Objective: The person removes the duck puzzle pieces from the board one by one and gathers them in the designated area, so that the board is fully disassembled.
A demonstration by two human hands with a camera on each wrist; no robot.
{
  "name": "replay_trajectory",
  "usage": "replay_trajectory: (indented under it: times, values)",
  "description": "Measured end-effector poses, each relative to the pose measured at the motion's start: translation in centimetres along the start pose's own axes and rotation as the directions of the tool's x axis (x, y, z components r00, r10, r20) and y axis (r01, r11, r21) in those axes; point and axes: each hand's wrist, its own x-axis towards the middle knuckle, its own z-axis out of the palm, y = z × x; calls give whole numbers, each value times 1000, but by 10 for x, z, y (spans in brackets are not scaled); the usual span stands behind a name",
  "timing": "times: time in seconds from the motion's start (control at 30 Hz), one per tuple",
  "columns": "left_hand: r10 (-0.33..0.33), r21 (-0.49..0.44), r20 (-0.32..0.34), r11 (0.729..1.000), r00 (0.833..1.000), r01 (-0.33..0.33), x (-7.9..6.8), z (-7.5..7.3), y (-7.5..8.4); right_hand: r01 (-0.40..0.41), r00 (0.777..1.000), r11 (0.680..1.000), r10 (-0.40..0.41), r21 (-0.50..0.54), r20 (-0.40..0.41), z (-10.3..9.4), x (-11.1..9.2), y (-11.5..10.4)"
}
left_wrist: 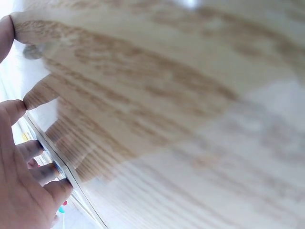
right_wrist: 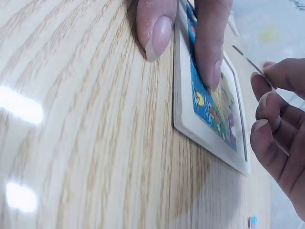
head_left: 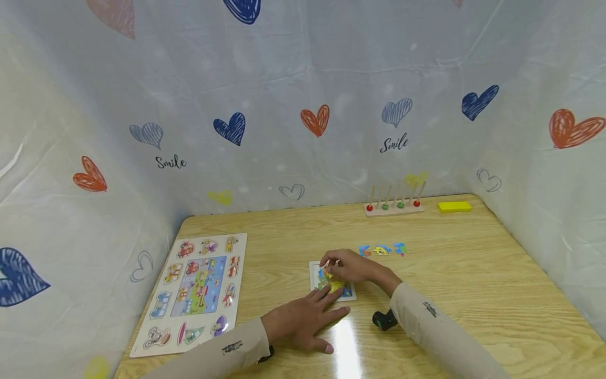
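Note:
A small puzzle board [head_left: 314, 276] with a white frame lies on the table, its picture partly covered by my hands. My left hand [head_left: 305, 318] is spread flat, some fingertips resting on the board and its picture. Above the board's far side, my right hand [head_left: 347, 265] pinches a thin puzzle piece [right_wrist: 246, 59] between thumb and fingers. That piece shows edge-on in the right wrist view, raised off the board. Up close there, a left fingertip [right_wrist: 209, 78] presses on the colourful picture. Three loose puzzle pieces [head_left: 381, 250] lie beyond my right hand.
A large picture puzzle board [head_left: 158, 300] is on the left of the table. At the back stand a wooden peg rack [head_left: 394, 211] with coloured beads and a yellow block [head_left: 454, 207]. A black object [head_left: 384, 320] is by my right sleeve. Curtains enclose the table.

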Motion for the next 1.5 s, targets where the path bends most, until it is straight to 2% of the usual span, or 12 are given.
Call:
replay_trajectory:
  times: [0.13,0.33,0.53,0.77,1.0,1.17,1.5]
  values:
    - [2,11,-17,1000,1000,-2,-1,0,1,-29,999,997,31,66,-25,-4,-5,5]
    - [10,19,-51,1000,999,-9,-4,0,3,-15,999,999,16,31,-51,-11,-14,9]
    - [6,22,-56,1000,998,-5,-4,1,2,-27,998,999,28,20,-62,-14,-22,14]
    - [-1,33,-53,999,999,3,-2,5,1,-19,995,998,26,67,-99,-14,-31,19]
    - [5,50,-75,999,997,-1,-3,4,2,-6,992,1000,9,21,-128,-17,-40,23]
    - [8,55,-82,998,997,-4,-4,4,3,-28,987,999,31,17,-157,-19,-48,28]
    - [-1,68,-58,998,998,5,-2,7,0,-68,985,990,86,122,-148,-23,-64,38]
